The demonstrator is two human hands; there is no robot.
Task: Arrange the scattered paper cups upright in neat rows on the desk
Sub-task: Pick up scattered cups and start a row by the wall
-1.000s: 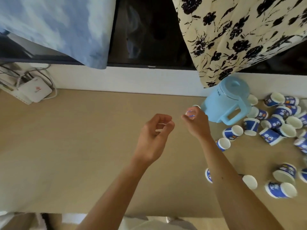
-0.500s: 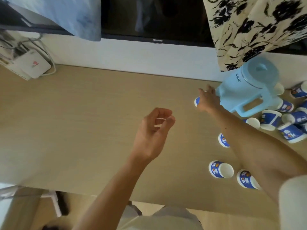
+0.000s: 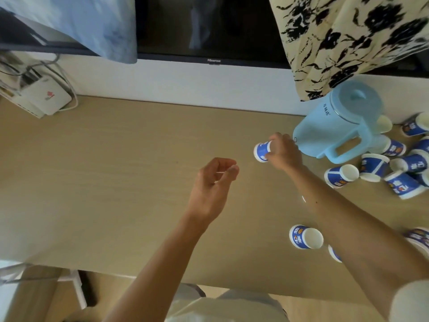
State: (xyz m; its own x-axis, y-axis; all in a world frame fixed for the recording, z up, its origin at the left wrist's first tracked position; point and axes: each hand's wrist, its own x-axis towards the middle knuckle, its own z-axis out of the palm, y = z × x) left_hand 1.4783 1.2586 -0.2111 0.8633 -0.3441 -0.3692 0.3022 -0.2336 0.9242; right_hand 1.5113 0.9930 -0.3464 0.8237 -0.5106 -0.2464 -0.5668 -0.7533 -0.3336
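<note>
Gripping a paper cup (image 3: 262, 152), the right hand (image 3: 285, 154) should set it base-down; left hand (image 3: 212, 189) loosely curled, empty.

Matt pale wood-grain desk (image 3: 116, 170), smooth light-blue plastic jug (image 3: 334, 129), glossy printed paper cups (image 3: 306, 237), glossy black screen (image 3: 209, 26).

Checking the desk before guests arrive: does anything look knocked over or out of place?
Many paper cups lie on their sides, scattered on the desk around the light-blue jug at right. The right hand grips one cup beside it. No spill shows.
</note>
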